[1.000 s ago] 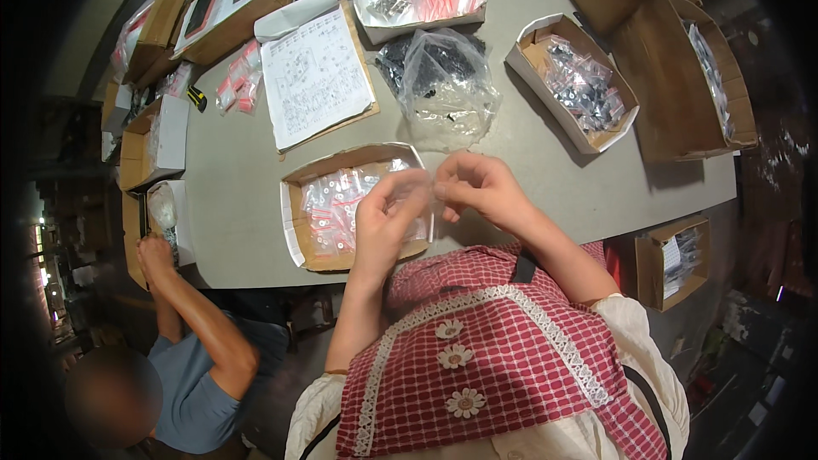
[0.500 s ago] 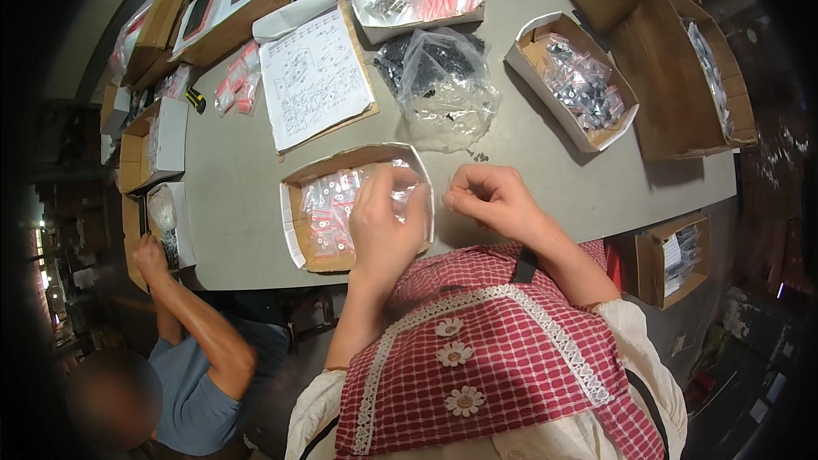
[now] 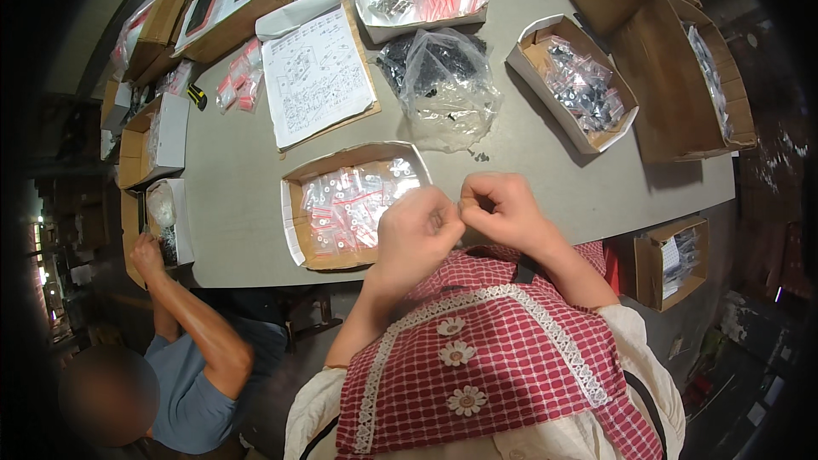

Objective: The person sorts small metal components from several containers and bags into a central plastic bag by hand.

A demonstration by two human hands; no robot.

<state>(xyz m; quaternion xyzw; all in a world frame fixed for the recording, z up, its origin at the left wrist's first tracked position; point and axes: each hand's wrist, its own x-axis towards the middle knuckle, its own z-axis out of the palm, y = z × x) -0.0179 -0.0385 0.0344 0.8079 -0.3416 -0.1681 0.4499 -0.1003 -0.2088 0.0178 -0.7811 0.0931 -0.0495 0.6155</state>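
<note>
Near the table's front edge my two hands meet, fingertips almost touching. My left hand (image 3: 417,228), slightly blurred, is closed in a pinch. My right hand (image 3: 501,209) has its thumb and forefinger pressed together in a ring. Whatever sits between the fingers is too small or hidden to make out. Just left of my left hand stands an open cardboard box (image 3: 292,226), holding small clear zip bags (image 3: 345,204) with red seals and white ring-like pieces. A few small dark screws (image 3: 481,157) lie beyond my hands.
Behind the screws lies a clear bag of black parts (image 3: 439,77). A box of filled bags (image 3: 630,123) stands right, a box of empty-looking bags (image 3: 417,30) at the back. Instruction sheets (image 3: 315,77) lie left of centre. A co-worker's hand (image 3: 149,255) reaches into a box at far left.
My left hand has moved right, off the box of zip bags, and closed beside my right hand. My right hand has shifted slightly right and down.
</note>
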